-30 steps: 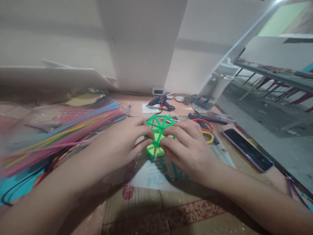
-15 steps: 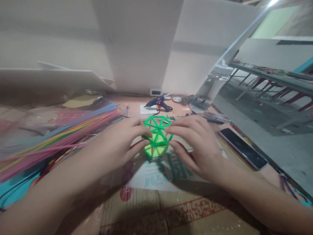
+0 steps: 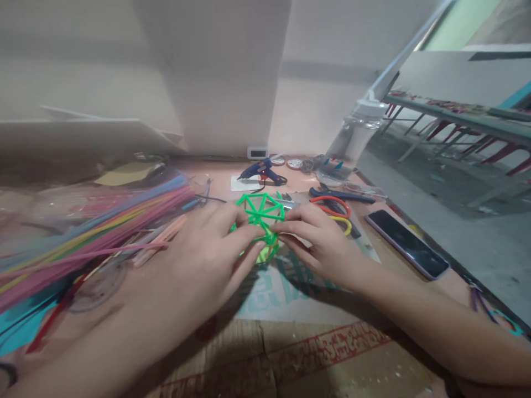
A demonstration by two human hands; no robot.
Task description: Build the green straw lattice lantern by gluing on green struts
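The left hand (image 3: 207, 243) and the right hand (image 3: 323, 237) nearly meet in the middle of the bench (image 3: 222, 167), each with thumb and fingers pinched on a small green frame (image 3: 259, 211). The frame sits between them, over a white sheet (image 3: 286, 304) with teal print; its spoked top faces up, and a yellow-green base (image 3: 264, 255) shows low on the near side. The exact spot where the fingertips grip is partly hidden by the fingers. Under the near part of the sheet lies cardboard (image 3: 232, 348) with red print. Beyond the frame, a blue glue gun (image 3: 261, 169) with a small red light rests partly on a white pad (image 3: 244, 185), and a small clock (image 3: 258, 153) stands just behind, against the pale board (image 3: 215, 72). To the right of the gun is a clear bottle (image 3: 348, 141). Near the right hand are a red handle (image 3: 327, 198) and a yellow handle (image 3: 349, 225), with a dark phone (image 3: 409, 243) lying farther right. On the left, a bundle of coloured stems (image 3: 103, 226) slants across the bench, blurred. At far right, red stools (image 3: 483, 145) stand under a second bench (image 3: 448, 110).
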